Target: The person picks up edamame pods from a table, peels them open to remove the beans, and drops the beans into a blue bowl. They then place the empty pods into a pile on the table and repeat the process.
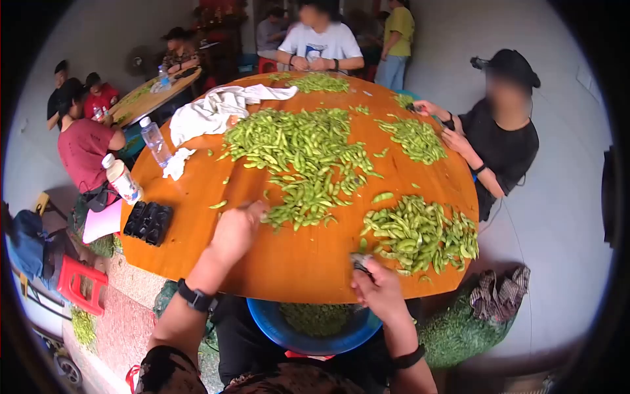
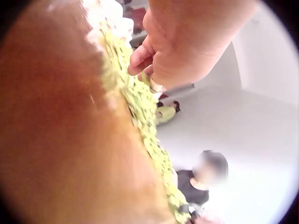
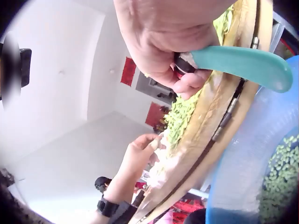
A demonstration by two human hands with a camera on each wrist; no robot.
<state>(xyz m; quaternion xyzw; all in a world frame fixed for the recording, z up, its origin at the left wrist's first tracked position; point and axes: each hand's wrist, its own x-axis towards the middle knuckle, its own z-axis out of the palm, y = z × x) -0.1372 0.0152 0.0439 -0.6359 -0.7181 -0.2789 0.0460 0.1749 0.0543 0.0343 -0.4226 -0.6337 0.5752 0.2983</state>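
Observation:
The left hand (image 1: 236,230), fingers bent, is at the near left edge of a large heap of green pods (image 1: 302,141). In the left wrist view, green shows between the fingers of the left hand (image 2: 175,51); whether they pinch a pod is unclear. Above the table's near edge, the right hand (image 1: 380,292) grips a small tool. The right wrist view shows its teal handle (image 3: 243,63) sticking out from the curled right hand (image 3: 177,46), a dark part at the fingers. A second pod pile (image 1: 420,233) lies beyond the right hand.
Below the table edge sits a blue basin (image 1: 262,328) with green beans. On the table's left are a black tray (image 1: 148,223), two bottles, crumpled tissue and a white cloth (image 1: 210,115). People sit around this table and another. A filled net sack (image 1: 459,335) is at right.

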